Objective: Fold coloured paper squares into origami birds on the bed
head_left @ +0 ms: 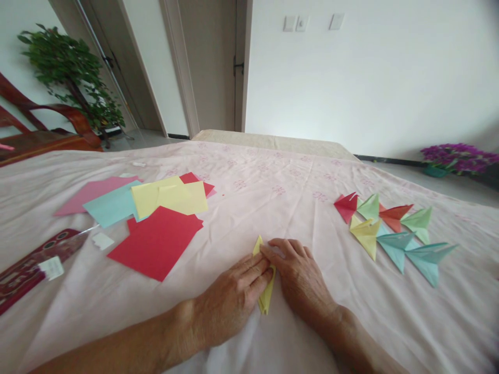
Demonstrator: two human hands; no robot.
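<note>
A folded yellow paper (266,297) lies on the pink cloth (273,192) in front of me, narrow and pointed at both ends. My left hand (234,301) lies flat over its left side, fingers stretched out and pressing down. My right hand (298,278) lies flat on its right side, fingertips touching the paper's upper part near the left hand's fingers. Most of the paper is hidden under the two hands.
Loose sheets lie at the left: a red sheet (158,241), yellow sheets (169,197), a light blue sheet (111,205), a pink sheet (91,192). Several finished folded shapes (390,231) sit at the right. A dark red patterned package (33,265) lies at the left edge.
</note>
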